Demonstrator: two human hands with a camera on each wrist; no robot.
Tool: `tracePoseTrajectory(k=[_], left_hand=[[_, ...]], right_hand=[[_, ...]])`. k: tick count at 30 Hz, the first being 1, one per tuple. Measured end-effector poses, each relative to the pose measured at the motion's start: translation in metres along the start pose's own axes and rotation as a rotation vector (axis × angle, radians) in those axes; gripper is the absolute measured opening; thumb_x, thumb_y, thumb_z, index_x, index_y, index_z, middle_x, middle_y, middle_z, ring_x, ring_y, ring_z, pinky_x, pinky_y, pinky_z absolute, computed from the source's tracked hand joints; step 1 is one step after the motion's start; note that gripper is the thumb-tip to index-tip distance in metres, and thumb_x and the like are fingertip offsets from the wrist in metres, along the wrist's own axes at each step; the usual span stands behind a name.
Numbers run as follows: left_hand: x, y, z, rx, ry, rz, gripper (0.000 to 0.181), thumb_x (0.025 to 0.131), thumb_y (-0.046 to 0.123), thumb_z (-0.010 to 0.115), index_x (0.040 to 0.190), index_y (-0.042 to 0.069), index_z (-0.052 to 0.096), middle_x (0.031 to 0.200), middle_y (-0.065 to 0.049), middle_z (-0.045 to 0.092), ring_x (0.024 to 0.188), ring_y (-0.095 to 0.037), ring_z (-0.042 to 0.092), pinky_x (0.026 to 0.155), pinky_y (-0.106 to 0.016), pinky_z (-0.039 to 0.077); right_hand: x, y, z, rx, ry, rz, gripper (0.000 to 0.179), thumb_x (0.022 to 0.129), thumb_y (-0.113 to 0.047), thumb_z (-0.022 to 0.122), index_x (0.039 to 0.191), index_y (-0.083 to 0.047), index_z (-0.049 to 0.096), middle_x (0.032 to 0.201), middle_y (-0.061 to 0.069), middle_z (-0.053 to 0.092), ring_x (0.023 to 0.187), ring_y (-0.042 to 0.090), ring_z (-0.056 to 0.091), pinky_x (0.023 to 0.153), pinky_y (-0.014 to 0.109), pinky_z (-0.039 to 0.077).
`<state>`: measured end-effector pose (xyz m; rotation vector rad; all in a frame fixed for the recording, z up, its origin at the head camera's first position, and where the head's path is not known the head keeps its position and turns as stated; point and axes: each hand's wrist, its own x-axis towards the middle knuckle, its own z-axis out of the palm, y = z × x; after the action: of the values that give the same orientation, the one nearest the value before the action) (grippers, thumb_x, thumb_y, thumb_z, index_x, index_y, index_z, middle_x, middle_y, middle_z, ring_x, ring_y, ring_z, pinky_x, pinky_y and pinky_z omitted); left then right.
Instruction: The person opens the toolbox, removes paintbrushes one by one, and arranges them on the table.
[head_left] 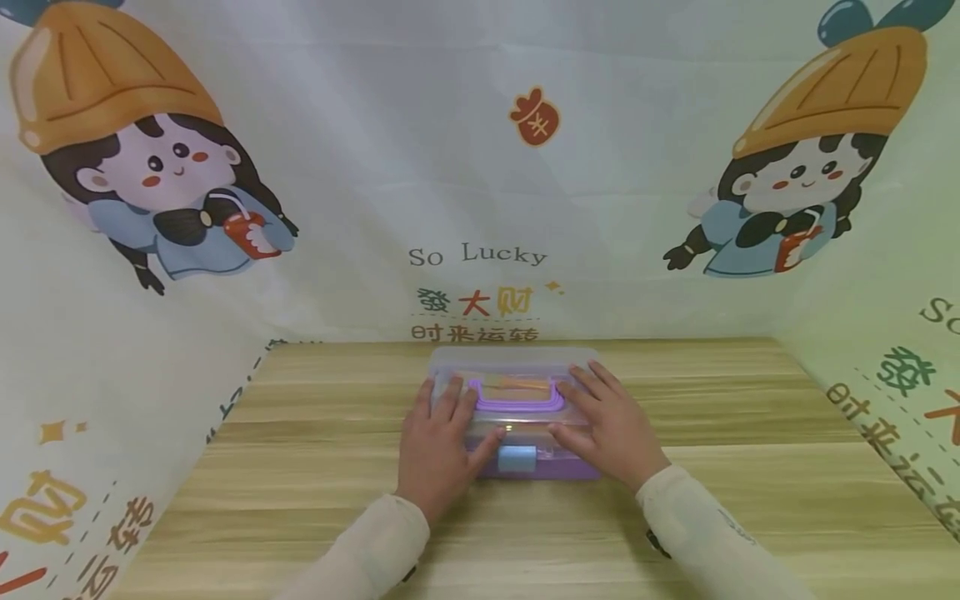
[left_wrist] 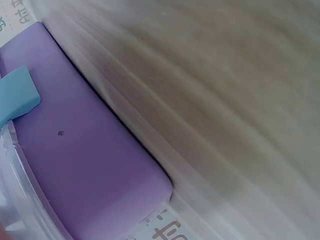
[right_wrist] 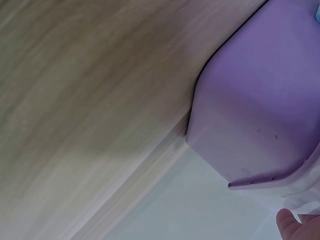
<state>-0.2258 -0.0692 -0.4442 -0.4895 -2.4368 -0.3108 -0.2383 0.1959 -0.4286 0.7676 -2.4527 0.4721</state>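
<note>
A purple plastic storage box [head_left: 555, 469] with a translucent lid [head_left: 517, 356] sits on the table, its lid down. On top of the lid lies a folded purple handle [head_left: 521, 406], and a light blue latch [head_left: 517, 458] is at the front. My left hand [head_left: 438, 446] rests on the left side of the lid, fingers spread, thumb toward the latch. Opposite it, my right hand [head_left: 618, 429] rests on the right side with fingers extended. The left wrist view shows the box's purple front [left_wrist: 90, 155]; the right wrist view shows its corner [right_wrist: 250, 115] and a fingertip [right_wrist: 287, 222] by the lid.
The wood-grain table [head_left: 315, 467] extends around the box. Behind it hangs a pale printed cloth [head_left: 390, 167] with cartoon figures and lettering, which also covers both sides. Light sleeves [head_left: 375, 546] cover my forearms.
</note>
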Motion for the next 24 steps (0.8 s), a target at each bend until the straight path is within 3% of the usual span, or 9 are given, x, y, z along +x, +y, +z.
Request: tracePoseTrajectory(k=[6, 24], left_hand=[[-0.0018, 0.005, -0.0023, -0.012, 0.008, 0.01, 0.07, 0.091, 0.063, 0.055, 0.136, 0.01, 0.06, 0.146, -0.014, 0.05, 0.137, -0.047, 0.036, 0.099, -0.061, 0.041], [-0.0028, 0.0082, -0.0039, -0.028, 0.028, 0.033, 0.068, 0.09, 0.061, 0.058, 0.134, 0.01, 0.061, 0.145, -0.013, 0.052, 0.136, -0.046, 0.038, 0.096, -0.06, 0.044]], right_hand=[[-0.004, 0.0012, -0.0014, 0.001, 0.042, -0.023, 0.069, 0.092, -0.061, 0.054, 0.132, -0.006, 0.064, 0.142, 0.02, 0.052, 0.139, 0.042, 0.037, 0.112, 0.053, 0.03], [-0.0074, 0.0008, -0.0033, -0.001, 0.062, -0.015, 0.061, 0.086, -0.047, 0.067, 0.129, -0.005, 0.066, 0.14, 0.021, 0.054, 0.137, 0.043, 0.039, 0.11, 0.056, 0.033]])
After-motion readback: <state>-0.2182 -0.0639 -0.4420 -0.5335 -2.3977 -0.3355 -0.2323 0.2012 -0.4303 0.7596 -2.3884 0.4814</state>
